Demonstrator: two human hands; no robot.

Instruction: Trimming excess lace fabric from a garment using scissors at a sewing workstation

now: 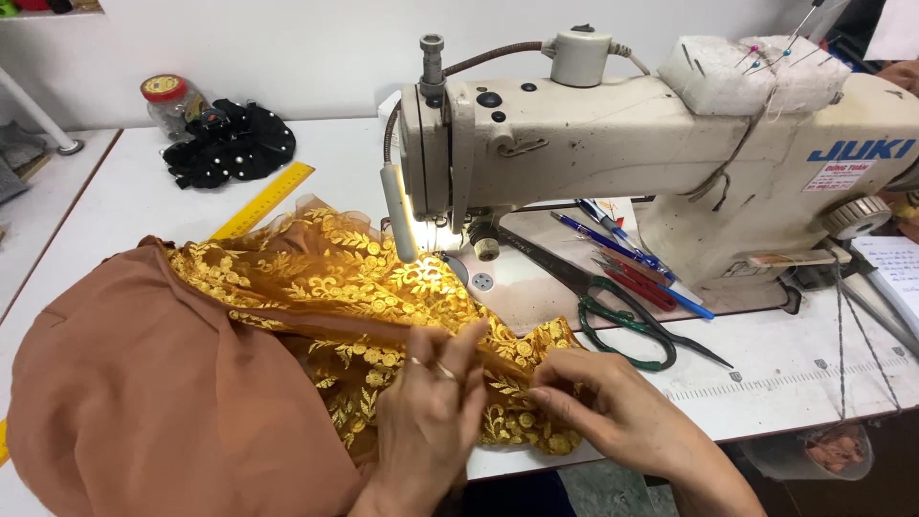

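This is a tailor's or dressmaker's sewing workshop. An industrial sewing machine [622, 163] in worn cream paint stands on a white tabletop [124, 191], its small lamp [399, 215] lit near the needle. A pincushion [756, 72] stuck with pins sits on top of the machine. Near its base lie green-handled scissors [622, 321] and several pens [627, 254]. A yellow ruler [263, 199] lies at the far left, and gold-embroidered orange fabric [364, 287] spreads across the tabletop.

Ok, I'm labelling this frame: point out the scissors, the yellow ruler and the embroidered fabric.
scissors [627, 321], head view, green handle loops.
yellow ruler [263, 200], head view, mid-length.
embroidered fabric [354, 273], head view, gold floral part left of the needle.
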